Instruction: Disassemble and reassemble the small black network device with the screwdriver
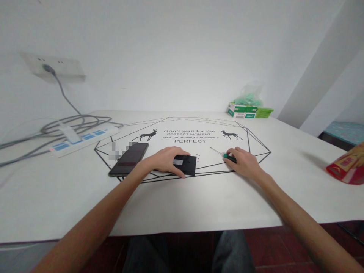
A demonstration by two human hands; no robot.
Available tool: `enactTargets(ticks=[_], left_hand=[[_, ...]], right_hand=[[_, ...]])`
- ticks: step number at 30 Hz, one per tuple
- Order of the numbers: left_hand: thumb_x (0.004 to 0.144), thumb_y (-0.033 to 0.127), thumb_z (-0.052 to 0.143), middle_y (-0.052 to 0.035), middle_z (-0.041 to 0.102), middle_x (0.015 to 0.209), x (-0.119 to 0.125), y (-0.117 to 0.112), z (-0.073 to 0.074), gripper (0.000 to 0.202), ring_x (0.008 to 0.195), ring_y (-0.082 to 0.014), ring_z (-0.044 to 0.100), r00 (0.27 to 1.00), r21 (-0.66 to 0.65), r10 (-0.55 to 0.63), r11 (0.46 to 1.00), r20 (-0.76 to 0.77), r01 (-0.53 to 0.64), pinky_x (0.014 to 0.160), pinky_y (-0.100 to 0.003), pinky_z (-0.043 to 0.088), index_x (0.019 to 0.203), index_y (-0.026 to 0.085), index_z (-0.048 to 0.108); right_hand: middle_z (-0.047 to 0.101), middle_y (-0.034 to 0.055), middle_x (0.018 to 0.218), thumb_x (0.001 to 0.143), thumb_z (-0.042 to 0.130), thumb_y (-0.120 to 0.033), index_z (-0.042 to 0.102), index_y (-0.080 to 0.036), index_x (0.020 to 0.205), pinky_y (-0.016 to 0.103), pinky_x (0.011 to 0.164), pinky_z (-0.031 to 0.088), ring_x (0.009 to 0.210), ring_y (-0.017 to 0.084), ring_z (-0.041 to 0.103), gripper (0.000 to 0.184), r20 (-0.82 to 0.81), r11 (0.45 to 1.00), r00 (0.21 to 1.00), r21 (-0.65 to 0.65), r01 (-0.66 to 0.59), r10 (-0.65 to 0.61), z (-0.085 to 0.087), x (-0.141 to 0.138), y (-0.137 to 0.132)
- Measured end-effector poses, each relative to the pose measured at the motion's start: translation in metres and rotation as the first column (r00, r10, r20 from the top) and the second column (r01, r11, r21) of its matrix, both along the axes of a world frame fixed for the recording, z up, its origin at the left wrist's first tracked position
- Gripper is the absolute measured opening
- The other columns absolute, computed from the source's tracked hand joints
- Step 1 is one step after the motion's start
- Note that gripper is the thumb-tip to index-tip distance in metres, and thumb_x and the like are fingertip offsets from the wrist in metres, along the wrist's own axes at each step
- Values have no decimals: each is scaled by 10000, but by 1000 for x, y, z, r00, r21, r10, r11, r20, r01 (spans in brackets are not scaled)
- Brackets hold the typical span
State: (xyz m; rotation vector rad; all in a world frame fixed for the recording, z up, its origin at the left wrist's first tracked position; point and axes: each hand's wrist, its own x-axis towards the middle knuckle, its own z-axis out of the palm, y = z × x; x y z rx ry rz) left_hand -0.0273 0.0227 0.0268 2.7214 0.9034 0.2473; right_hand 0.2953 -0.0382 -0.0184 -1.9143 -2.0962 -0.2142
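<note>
My left hand (167,159) grips a flat black rectangular case (189,165) that lies on the table, fingers along its far edge and thumb along its near edge. A small silver label shows on the case; its left part is hidden under my palm. Just right of it lie several tiny dark dots, perhaps screws (198,157), too small to be sure. In my right hand (241,161) is a screwdriver (229,157) with a green and black handle, its thin metal shaft pointing up and left, low over the table. These fingers are closed around the handle.
A dark phone (131,159) lies left of my left hand. Further left are a white power strip (85,140) and coiled grey cable (74,121). Green and white boxes (243,110) stand at the back right. A red packet (348,167) sits at the right edge.
</note>
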Motion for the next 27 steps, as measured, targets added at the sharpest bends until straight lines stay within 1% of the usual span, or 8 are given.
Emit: enactTargets(ticks=[6, 8, 11, 13, 15, 18, 23, 27], left_hand=[[628, 559, 808, -95, 706, 1179, -3, 1, 9, 660, 1095, -315, 620, 919, -210, 202, 968, 338, -135, 933, -380, 460, 1169, 196, 707], [656, 566, 787, -107, 726, 1112, 0, 2, 11, 624, 1035, -313, 646, 711, -387, 349, 915, 610, -117, 889, -383, 495, 1129, 164, 720], [792, 650, 613, -144, 741, 990, 13, 0, 11, 636, 947, -306, 685, 257, -614, 560, 746, 788, 257, 870, -432, 534, 1118, 110, 692], [879, 614, 507, -157, 738, 993, 24, -5, 9, 611, 942, -315, 697, 138, -654, 679, 602, 721, 458, 879, -483, 539, 1181, 102, 647], [945, 520, 432, -144, 740, 999, 33, -11, 6, 535, 942, -300, 706, 22, -626, 732, 567, 681, 534, 903, -488, 537, 1236, 108, 611], [984, 418, 376, -146, 740, 1020, 39, -17, 3, 479, 936, -289, 712, -13, -628, 774, 522, 633, 577, 939, -482, 525, 1265, 97, 594], [993, 420, 373, -140, 747, 1005, 42, -19, 1, 480, 912, -285, 720, -6, -675, 829, 459, 559, 578, 937, -472, 531, 1279, 100, 588], [980, 441, 413, -143, 750, 997, 41, -19, 1, 482, 879, -282, 726, -3, -700, 847, 442, 532, 561, 895, -456, 555, 1272, 104, 596]], right_hand=[[675, 65, 1004, 896, 516, -537, 648, -222, 1024, 266, 565, 338, 763, 189, 629, 365, -115, 978, 993, 198, 59, -37, 6, -2, -2], [687, 56, 931, 889, 501, -575, 658, -211, 958, 264, 561, 340, 679, 167, 608, 403, -202, 953, 979, 293, 81, -21, 15, -11, 0], [665, 34, 706, 896, 442, -638, 646, -199, 779, 264, 588, 353, 616, 162, 587, 498, -331, 941, 942, 333, 62, 55, 33, -44, 7], [635, 29, 616, 917, 374, -658, 609, -203, 675, 262, 598, 352, 613, 166, 592, 566, -423, 969, 899, 247, -9, 116, 42, -76, 13], [626, 27, 595, 911, 371, -675, 582, -207, 632, 259, 588, 342, 597, 163, 580, 584, -486, 989, 862, 103, -108, 145, 45, -108, 17], [595, 22, 585, 800, 528, -720, 509, -210, 600, 260, 534, 297, 560, 155, 523, 548, -551, 994, 828, 40, -100, 106, 42, -136, 23], [425, -33, 417, 766, 582, -713, 419, -212, 470, 250, 497, 300, 454, 105, 397, 604, -786, 986, 599, 80, -144, 152, 33, -128, 30], [521, -16, 463, 788, 551, -715, 497, -201, 534, 246, 483, 313, 439, 104, 433, 576, -799, 980, 581, 52, -191, 156, 36, -123, 22]])
